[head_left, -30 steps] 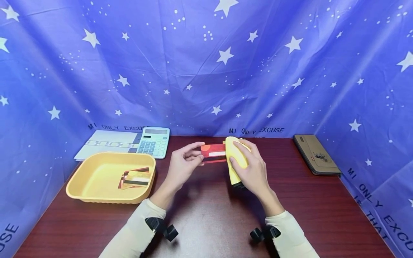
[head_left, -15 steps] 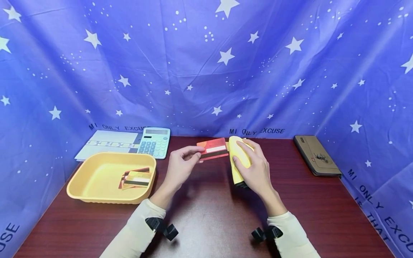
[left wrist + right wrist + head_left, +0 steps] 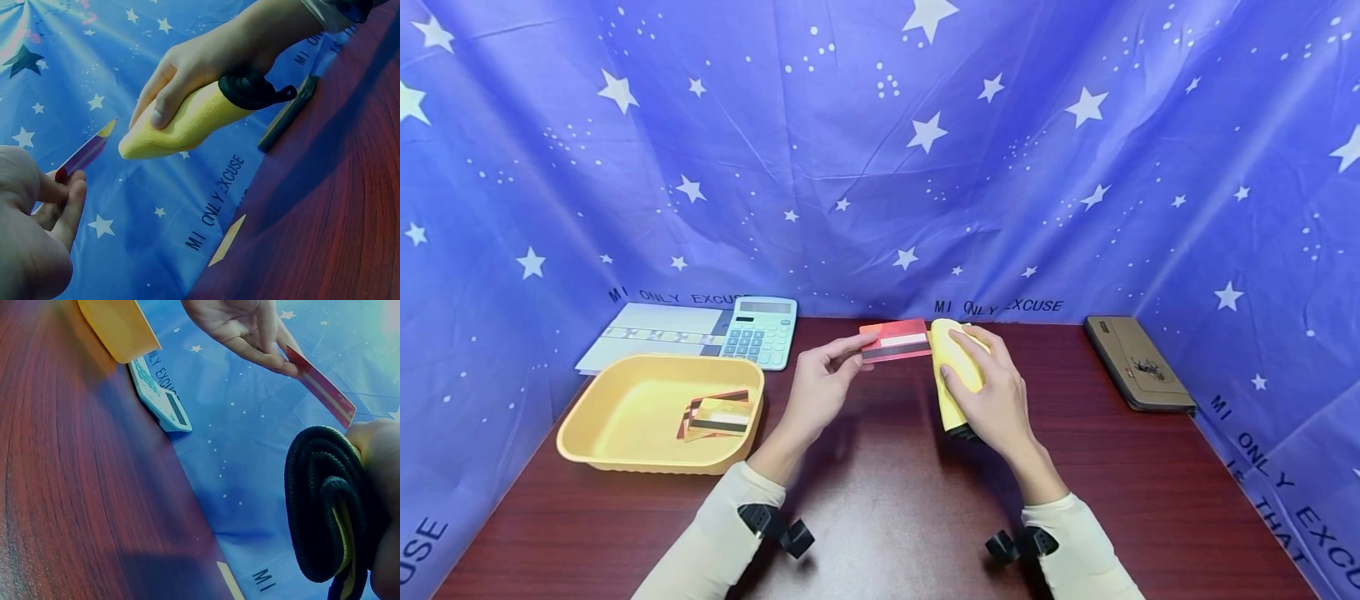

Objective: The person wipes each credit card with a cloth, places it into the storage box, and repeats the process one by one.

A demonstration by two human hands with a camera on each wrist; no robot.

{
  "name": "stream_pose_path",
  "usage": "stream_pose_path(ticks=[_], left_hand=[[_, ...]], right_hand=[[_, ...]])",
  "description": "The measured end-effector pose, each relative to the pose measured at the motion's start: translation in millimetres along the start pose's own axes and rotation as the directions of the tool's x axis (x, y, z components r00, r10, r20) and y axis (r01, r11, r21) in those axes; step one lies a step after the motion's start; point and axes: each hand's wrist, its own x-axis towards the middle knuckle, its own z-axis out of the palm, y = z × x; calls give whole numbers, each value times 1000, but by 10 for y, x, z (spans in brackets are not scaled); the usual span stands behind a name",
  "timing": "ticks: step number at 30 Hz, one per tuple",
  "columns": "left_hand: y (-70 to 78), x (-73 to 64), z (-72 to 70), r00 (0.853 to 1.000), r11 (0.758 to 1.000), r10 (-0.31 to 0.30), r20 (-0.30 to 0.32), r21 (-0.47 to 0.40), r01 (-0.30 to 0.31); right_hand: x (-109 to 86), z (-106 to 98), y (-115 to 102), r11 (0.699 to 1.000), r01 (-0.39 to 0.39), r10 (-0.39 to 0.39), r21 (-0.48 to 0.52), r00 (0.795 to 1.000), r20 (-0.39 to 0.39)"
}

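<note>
My left hand pinches the left end of a red bank card between thumb and fingers. The card shows a dark stripe and a white strip, and is held above the table. To its right, my right hand grips a folded yellow cloth. The cloth's black underside shows in layers in the right wrist view. In the left wrist view, a small gap separates the red card from the cloth. A thin yellow piece, perhaps another card, lies at the table's back edge.
A yellow basin on the left holds several cards. Behind it are a light blue calculator and a white notebook or box. A brown wallet lies at the far right. Blue starry fabric surrounds the table.
The red card's right end has come out from the cloth's edge, and the card tilts differently. My right hand and the cloth have shifted slightly right.
</note>
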Motion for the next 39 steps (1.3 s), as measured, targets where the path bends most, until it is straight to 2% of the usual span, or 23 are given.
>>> stream_pose_path(ticks=[5,10,12,15,17,24,27,30,34,39], left_hand=[[-23,9,-9,1000,999,1,-10,-40,-1],[-27,26,-4,998,998,4,-67,-69,-8],[-21,31,-6,994,999,-2,-107,-46,-3],[-2,32,-11,986,999,1,-168,36,5],[8,29,-14,982,998,3,-189,64,9],[-5,28,-14,992,999,-2,-123,54,9],[-3,21,-17,992,999,-28,-124,38,33],[0,18,-22,989,998,-59,-134,-20,57],[0,22,-22,988,996,-67,-136,-66,58],[17,26,-23,988,994,-82,-132,-76,73]], right_hand=[[-1,2,-5,1000,11,-11,3,1000,2],[-1,2,-5,1000,20,-20,6,1000,-3],[-3,0,-6,1000,22,-22,8,1000,-6],[-6,-2,-7,1000,24,-24,7,1000,-6],[-6,-2,-8,1000,23,-23,5,1000,-4],[1,-9,-19,1000,21,-21,7,1000,3],[5,-10,-26,1000,23,-23,8,1000,5],[9,-11,-34,1000,20,-20,8,1000,11],[6,-12,-38,1000,13,-13,8,1000,18],[1,-7,-42,1000,11,-11,10,1000,15]])
